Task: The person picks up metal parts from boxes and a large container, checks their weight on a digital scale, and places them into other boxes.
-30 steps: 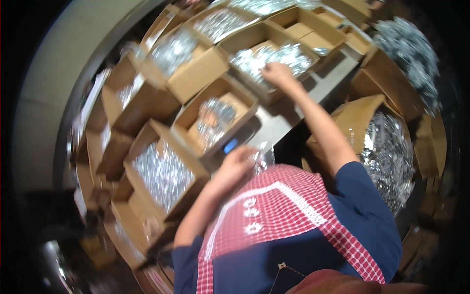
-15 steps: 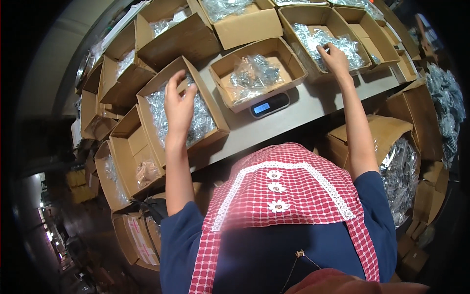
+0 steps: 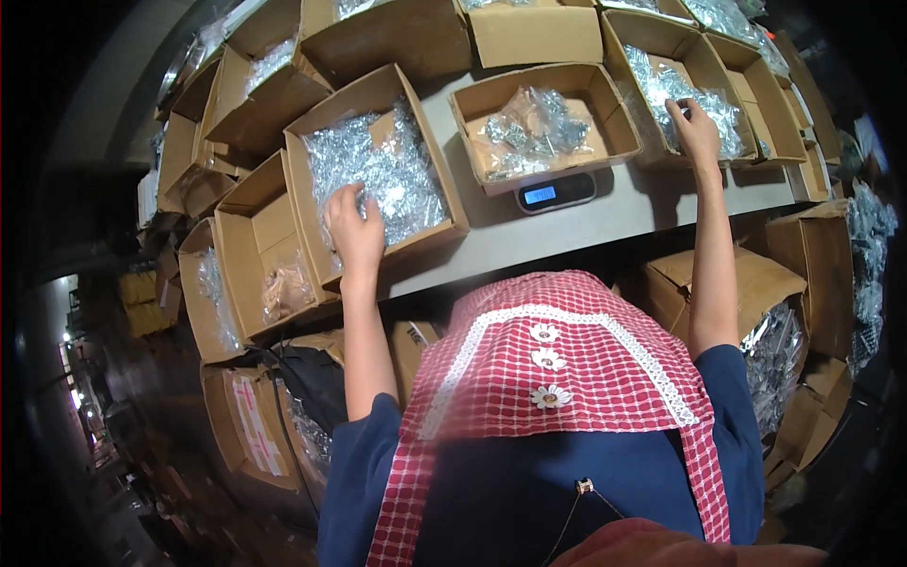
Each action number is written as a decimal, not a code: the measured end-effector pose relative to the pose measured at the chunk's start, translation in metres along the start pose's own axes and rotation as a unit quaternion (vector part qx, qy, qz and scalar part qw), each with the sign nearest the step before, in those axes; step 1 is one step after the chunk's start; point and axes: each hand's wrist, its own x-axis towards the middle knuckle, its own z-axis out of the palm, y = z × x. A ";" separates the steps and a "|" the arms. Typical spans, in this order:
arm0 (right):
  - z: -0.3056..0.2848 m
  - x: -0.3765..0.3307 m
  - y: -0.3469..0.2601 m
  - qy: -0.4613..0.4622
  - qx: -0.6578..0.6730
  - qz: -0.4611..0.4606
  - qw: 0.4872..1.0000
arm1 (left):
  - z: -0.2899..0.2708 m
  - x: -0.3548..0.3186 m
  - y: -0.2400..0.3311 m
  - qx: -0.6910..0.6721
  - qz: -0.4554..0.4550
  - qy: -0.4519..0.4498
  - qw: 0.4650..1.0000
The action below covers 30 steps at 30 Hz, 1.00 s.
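My left hand (image 3: 357,230) hovers over the near part of a cardboard box (image 3: 452,203) filled with small clear bags of silvery parts (image 3: 364,151). Its fingers are bent, with the thumb apart, and I see nothing between them. Over on the right, my right hand (image 3: 697,134) reaches into another cardboard box (image 3: 631,28) of shiny bagged parts (image 3: 718,106). Those fingers are pinched together at the bags; whatever is in them is too small to make out. Between the two hands, a shallow carton (image 3: 463,109) with a few clear bags (image 3: 539,123) rests on a digital scale (image 3: 557,194).
More cardboard boxes (image 3: 383,42) line the back and left of the grey table (image 3: 491,241). One at the left holds bags of copper-coloured parts (image 3: 286,291). Below the table's right side stands a large carton (image 3: 723,283) beside bags of metal parts (image 3: 777,345).
My left hand has come back toward me over its box, its fingers more curled. My right hand stays at the right-hand box. The whole view has shifted, with the table's things now further right.
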 end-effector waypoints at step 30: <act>0.005 0.003 0.025 0.035 0.123 -0.065 0.990 | -0.023 -0.051 0.019 -0.233 0.108 0.198 0.946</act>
